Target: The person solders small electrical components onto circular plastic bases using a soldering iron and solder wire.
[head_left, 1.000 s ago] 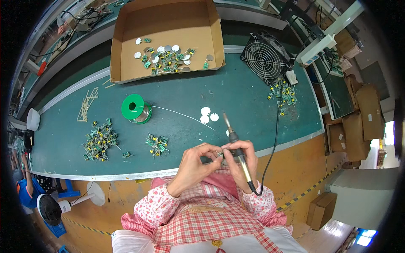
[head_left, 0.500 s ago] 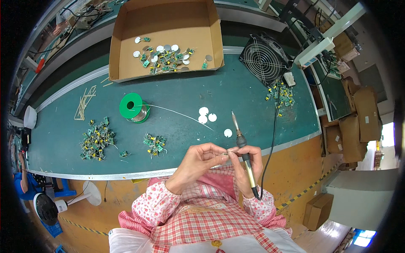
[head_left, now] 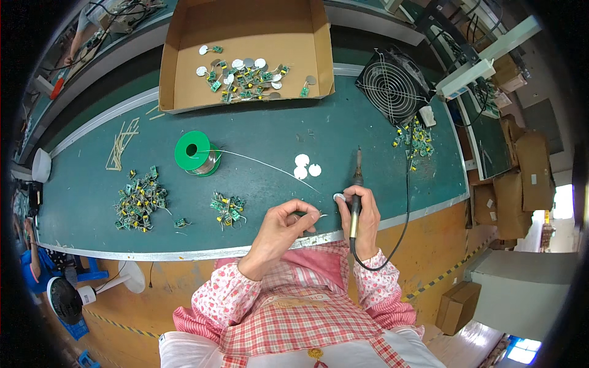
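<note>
My right hand (head_left: 366, 221) is closed round a soldering iron (head_left: 358, 164), its metal tip pointing away from me over the bench. The thumb and fingertips of that hand are also at a white disc (head_left: 338, 197) near the front edge. My left hand (head_left: 281, 230) is closed in a pinch on a small part with thin wire ends (head_left: 324, 214), mostly hidden by the fingers. Beyond the hands lie several white discs (head_left: 301, 160). A wire of solder reaches toward them from a green spool (head_left: 192, 152). Left of my left hand sits a small cluster of wired circuit boards (head_left: 227, 208).
A larger heap of wired boards (head_left: 142, 199) lies at the left. At the back, a cardboard box (head_left: 245, 30) holds boards joined to discs. A black fan (head_left: 394, 86) stands at the back right beside more boards (head_left: 414, 141). The iron's cord (head_left: 407, 202) loops across the bench's right side.
My hands have moved apart. The right one has gone forward with the soldering iron to the lone white disc; the left one stays near the front edge with the small wired part.
</note>
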A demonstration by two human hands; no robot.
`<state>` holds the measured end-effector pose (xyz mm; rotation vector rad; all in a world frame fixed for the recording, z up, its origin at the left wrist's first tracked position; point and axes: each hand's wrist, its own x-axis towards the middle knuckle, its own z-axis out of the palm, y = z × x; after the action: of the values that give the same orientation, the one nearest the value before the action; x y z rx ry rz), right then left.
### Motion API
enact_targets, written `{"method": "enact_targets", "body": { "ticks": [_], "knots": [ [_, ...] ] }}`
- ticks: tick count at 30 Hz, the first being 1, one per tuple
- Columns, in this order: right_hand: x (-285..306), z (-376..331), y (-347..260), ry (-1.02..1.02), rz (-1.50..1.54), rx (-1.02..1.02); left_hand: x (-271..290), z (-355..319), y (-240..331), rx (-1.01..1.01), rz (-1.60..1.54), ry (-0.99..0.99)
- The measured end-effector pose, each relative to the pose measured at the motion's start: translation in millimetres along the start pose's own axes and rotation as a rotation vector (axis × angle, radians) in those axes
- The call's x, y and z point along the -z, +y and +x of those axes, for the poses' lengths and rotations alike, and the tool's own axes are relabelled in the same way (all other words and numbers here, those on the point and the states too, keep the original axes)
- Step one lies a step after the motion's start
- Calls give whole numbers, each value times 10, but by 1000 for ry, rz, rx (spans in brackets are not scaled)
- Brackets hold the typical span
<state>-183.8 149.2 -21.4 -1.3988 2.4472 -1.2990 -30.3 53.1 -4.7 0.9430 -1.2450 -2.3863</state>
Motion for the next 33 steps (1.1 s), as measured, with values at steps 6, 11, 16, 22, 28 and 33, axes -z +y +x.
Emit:
{"method": "enact_targets", "body": {
  "ticks": [6, 11, 16, 22, 28, 33],
  "knots": [
    [88, -140, -203, -30, 425, -285, -17, -2, 10, -35, 53, -27],
    [152, -168, -363, -7, 639, -322, -93, -1, 2, -92, 21, -55],
    [161, -189, -402, 6, 630, -287, -140, -22, 15, -121, 47, -26],
    [145, -199, -418, 34, 646, -287, -171, -5, -29, -163, 29, 27],
    [129, -195, -394, 62, 632, -254, -186, -4, -13, -107, 37, 34],
    [118, -185, -408, 64, 611, -236, -200, -4, 1, -101, -15, 40]
  ]
}}
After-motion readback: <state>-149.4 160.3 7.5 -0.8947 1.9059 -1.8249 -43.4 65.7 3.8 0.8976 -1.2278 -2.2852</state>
